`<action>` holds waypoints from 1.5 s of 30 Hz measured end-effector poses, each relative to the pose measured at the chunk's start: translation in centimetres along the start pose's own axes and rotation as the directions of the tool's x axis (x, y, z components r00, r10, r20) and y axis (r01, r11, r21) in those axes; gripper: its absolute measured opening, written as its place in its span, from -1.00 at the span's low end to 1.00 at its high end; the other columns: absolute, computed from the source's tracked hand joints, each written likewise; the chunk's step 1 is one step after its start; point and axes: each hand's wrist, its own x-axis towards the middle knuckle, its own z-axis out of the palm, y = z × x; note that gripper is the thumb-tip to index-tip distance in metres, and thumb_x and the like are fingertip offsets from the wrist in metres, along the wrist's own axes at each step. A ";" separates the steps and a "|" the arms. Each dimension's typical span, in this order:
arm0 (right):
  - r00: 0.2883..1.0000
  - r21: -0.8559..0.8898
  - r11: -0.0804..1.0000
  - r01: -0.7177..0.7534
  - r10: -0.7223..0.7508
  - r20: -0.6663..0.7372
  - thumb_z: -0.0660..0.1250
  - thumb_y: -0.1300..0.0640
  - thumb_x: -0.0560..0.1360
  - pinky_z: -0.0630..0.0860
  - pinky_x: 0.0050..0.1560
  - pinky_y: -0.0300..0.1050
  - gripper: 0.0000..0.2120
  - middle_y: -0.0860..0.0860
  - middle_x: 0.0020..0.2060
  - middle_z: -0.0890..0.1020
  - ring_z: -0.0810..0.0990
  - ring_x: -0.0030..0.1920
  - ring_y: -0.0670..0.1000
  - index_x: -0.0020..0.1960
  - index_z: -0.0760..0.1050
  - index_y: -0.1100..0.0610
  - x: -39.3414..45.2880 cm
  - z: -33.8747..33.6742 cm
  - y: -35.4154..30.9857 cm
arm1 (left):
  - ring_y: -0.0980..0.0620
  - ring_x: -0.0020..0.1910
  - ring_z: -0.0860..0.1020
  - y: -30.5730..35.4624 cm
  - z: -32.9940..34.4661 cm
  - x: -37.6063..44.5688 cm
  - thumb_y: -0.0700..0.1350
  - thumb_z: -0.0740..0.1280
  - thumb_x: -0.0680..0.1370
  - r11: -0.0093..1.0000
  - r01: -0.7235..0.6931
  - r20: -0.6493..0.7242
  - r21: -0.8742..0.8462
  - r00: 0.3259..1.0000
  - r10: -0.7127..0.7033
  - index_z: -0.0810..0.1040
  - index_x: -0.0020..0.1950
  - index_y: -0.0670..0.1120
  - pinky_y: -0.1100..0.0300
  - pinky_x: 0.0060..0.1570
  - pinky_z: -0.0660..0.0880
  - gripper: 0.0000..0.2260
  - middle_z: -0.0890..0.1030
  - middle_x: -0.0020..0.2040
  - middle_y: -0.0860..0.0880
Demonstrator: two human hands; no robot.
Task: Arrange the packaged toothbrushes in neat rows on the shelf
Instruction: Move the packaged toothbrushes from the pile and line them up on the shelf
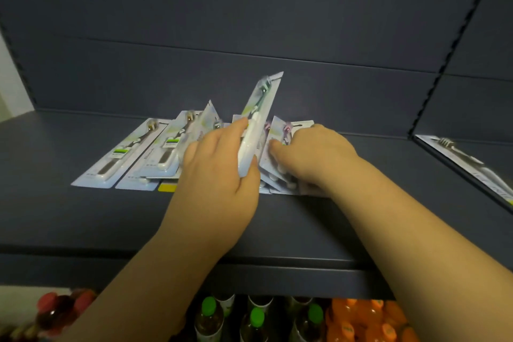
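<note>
My left hand (219, 166) grips a packaged toothbrush (259, 116) with a green head and holds it tilted up off the dark shelf (83, 219). Just to its right, my right hand (313, 155) lies on a loose pile of packs with pink brushes (277, 133), fingers curled round their edges. Two packs with brown brushes (122, 153) lie flat side by side at the left. More packs (205, 125) lean behind my left hand.
Another toothbrush pack (466, 164) lies on the neighbouring shelf at the right. The shelf's back wall (249, 22) rises close behind the packs. Below the shelf stand green-capped bottles (208, 316), orange bottles (369, 319) and red-capped ones (61, 308).
</note>
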 end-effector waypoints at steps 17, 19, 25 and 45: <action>0.993 0.905 0.424 0.001 0.104 -0.050 0.34 0.15 0.34 0.43 -0.25 -0.05 -0.84 0.10 -0.29 0.57 0.50 -0.30 0.10 -0.13 0.44 0.18 -2.9 -0.5 4.8 | -0.04 0.37 0.20 0.4 -0.5 -0.4 0.21 0.10 0.56 0.998 0.008 0.129 0.067 0.991 -0.016 0.28 0.43 0.31 0.08 0.18 0.33 -0.59 0.25 0.40 0.02; 0.994 0.945 0.327 0.013 0.097 -0.047 0.37 0.13 0.30 0.55 -0.09 0.06 -0.71 0.10 -0.08 0.71 0.68 -0.11 0.13 0.02 0.52 0.10 -3.8 -0.2 6.0 | -0.12 0.31 0.32 0.5 -0.7 -0.6 0.09 0.21 0.59 0.992 -0.093 0.074 0.086 0.993 0.087 0.45 0.35 0.22 0.07 0.10 0.38 -0.68 0.31 0.37 -0.02; 0.982 0.972 0.219 0.087 0.143 -0.120 0.42 0.17 0.51 0.56 -0.07 -0.04 -0.82 0.04 -0.07 0.73 0.69 -0.16 -0.03 0.10 0.56 0.09 -7.5 -0.7 10.8 | 0.06 0.29 0.38 2.7 0.6 -0.4 -0.27 0.32 0.55 0.980 -0.197 -0.008 0.023 0.980 0.197 0.48 0.35 0.12 0.43 0.17 0.27 -0.56 0.36 0.38 0.04; 0.904 0.978 0.177 0.107 0.392 -0.170 0.47 0.01 0.40 0.56 -0.01 0.17 -0.65 0.16 -0.05 0.70 0.68 -0.15 0.08 0.15 0.52 0.00 -21.2 -4.5 40.7 | 0.32 0.16 0.45 31.6 19.4 -7.0 -0.08 0.49 0.38 0.854 -0.134 0.021 -0.502 0.986 0.167 0.62 -0.16 0.10 0.56 0.00 0.32 -0.89 0.50 0.15 0.10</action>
